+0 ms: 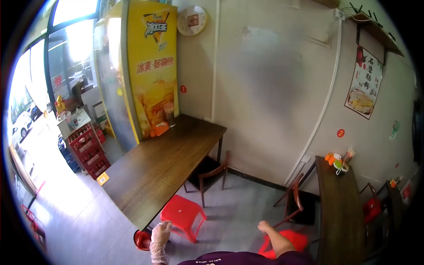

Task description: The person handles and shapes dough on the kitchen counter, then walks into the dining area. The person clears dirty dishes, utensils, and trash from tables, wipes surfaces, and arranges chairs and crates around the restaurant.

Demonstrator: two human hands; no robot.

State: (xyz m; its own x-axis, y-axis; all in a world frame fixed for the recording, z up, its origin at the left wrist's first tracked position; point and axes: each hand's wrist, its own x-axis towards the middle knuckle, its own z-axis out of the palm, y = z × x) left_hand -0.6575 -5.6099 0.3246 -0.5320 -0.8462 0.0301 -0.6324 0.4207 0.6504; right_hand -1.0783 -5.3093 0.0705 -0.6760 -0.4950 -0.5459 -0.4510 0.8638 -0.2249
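My left hand, in a clear plastic glove, is raised beside the red stool, close to the near corner of the wooden table. Its fingers look curled in; whatever they might hold is hidden. Below and left of it, a red bin stands on the floor. My right hand is bare and closed, with its contents, if any, out of sight. Under the right forearm there is a second red stool, partly covered. A wooden armchair stands just beyond that hand.
Another armchair is tucked at the first table. To the right runs a second table with a condiment holder. A yellow drinks fridge and red bottle crates stand at the left, near the bright doorway.
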